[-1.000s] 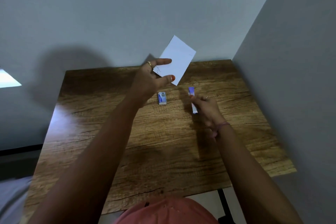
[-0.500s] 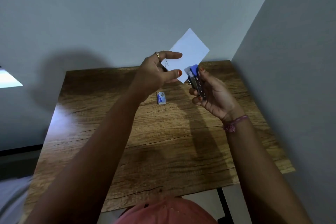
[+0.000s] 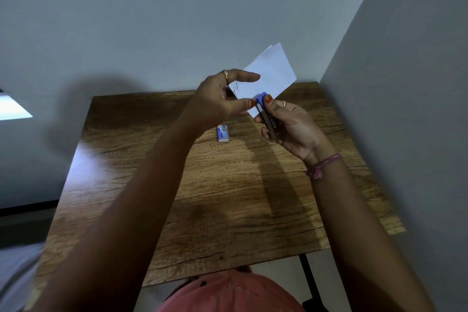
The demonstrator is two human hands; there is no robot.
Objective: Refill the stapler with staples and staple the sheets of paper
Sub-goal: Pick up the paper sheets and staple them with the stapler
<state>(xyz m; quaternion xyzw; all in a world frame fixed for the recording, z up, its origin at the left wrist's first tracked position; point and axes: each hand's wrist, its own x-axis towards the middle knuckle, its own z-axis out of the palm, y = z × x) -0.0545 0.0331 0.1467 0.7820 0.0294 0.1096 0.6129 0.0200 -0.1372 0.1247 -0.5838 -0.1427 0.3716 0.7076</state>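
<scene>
From the head camera, the left hand [image 3: 217, 101] pinched the sheets of paper [image 3: 268, 76] between thumb and forefinger near their lower left corner and held them up over the far edge of the bench [image 3: 228, 197], while the right hand [image 3: 288, 124] was wrapped around the stapler [image 3: 266, 114], thumb on its blue cap, its nose brought against the lower edge of the sheets just beside the left thumb. The step in hand looked to be the stapling itself. To do it well the sheets would want squaring first — the far corner showed one edge peeping past the other, so they seemed slightly fanned — and the corner should slide fully into the mouth of the stapler before a firm, single squeeze, with the left thumb kept out of the way. Whether the paper was already inside the mouth could not be told. The paper was thin, white, flat and rectangular, stiff enough to stand out unsupported; the stapler was small and narrow, blue plastic on top with a dark, dimpled metal side. A small blue-and-white box of staples [image 3: 222, 133] lay on the bench below the hands — apparently cardboard. The bench top was wood-grained brown with a dull sheen.
</scene>
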